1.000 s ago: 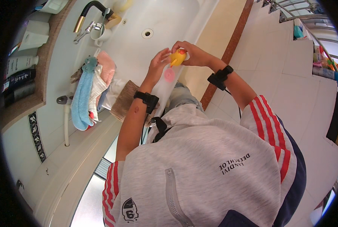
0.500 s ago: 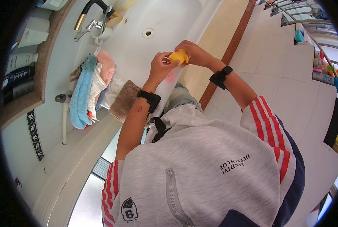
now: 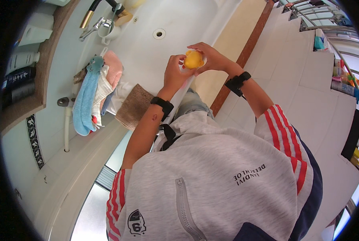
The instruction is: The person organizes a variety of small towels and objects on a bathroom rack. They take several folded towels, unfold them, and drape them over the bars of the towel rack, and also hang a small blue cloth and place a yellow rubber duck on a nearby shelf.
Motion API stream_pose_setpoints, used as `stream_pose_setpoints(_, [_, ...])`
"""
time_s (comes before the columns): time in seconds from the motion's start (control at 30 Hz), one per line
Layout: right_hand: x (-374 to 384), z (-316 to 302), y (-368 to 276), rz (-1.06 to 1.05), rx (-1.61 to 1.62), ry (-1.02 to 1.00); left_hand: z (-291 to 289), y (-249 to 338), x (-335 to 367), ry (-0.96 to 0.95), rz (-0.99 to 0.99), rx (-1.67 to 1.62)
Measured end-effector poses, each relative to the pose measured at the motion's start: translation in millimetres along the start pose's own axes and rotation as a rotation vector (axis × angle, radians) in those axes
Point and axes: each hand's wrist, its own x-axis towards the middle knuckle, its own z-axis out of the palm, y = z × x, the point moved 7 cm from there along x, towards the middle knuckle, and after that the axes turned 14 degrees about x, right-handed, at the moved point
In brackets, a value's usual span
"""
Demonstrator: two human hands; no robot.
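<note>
Over the rim of a white bathtub (image 3: 163, 52), a small, rounded yellow bath toy (image 3: 194, 59), duck-like in shape, sits between my two hands. My left hand (image 3: 174, 74) curls around its left side, thumb underneath and fingertips partly hidden behind it. From the other side, my right hand (image 3: 211, 59) cups it with the index finger over the top and the thumb below. A pale edge shows around the toy's lower right; I cannot make out what it is. Both wrists wear black bands.
On the left, a faucet (image 3: 96, 26) and a white mug (image 3: 110, 35) stand by the tub's end. A blue towel (image 3: 86, 96) and a pink towel (image 3: 113, 68) hang there. A brown cloth (image 3: 134, 106) drapes over the rim. Bottles (image 3: 24, 60) line a wooden shelf.
The yellow toy has been turned so that its rounded side shows. My hands have shifted from a pinch to a wider hold around it.
</note>
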Motion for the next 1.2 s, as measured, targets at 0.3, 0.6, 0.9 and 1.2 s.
stream_pose_setpoints(0.3, [3.3,-11.2,0.9,0.017,0.081,0.043,-2.5,-1.0,6.5,0.04,0.005,-0.095])
stream_pose_setpoints(0.6, [21.9,2.6,-38.5,-0.135,-0.099,-0.018,-23.4,-19.3,-7.9,0.151,0.076,-0.126])
stream_pose_setpoints(0.9, [95.2,81.1,-171.1,-0.472,-0.114,-0.139,-207.3,-11.4,-73.2,0.517,-0.161,-0.027])
stream_pose_setpoints(1.2, [133.4,192.3,-281.3,-0.798,-0.086,-0.358,-327.4,-9.8,-165.7,1.057,-0.201,-0.001])
